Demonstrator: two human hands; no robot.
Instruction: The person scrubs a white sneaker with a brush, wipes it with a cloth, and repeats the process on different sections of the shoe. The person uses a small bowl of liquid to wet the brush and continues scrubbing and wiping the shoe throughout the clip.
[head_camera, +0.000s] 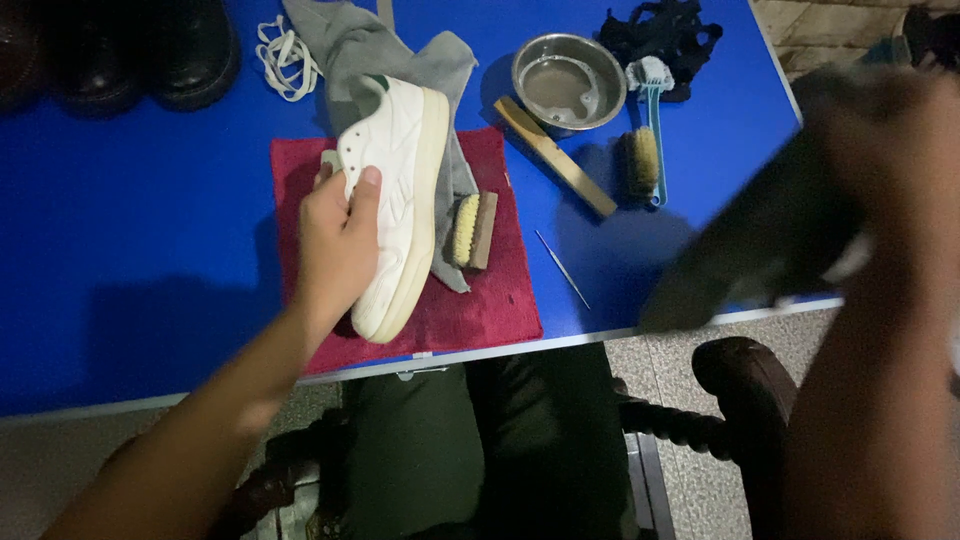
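Observation:
My left hand grips a white sneaker by its side and holds it tilted on edge over a dark red towel on the blue table. A small wooden brush lies on the towel just right of the shoe. My right hand is raised close to the camera at the right, blurred, and holds a dark cloth-like thing that I cannot make out clearly.
A grey cloth and white laces lie behind the shoe. A metal bowl, a long wooden brush, a teal-handled brush, a thin needle, a black rag and dark shoes sit on the table. A dark wooden chair arm stands at the right.

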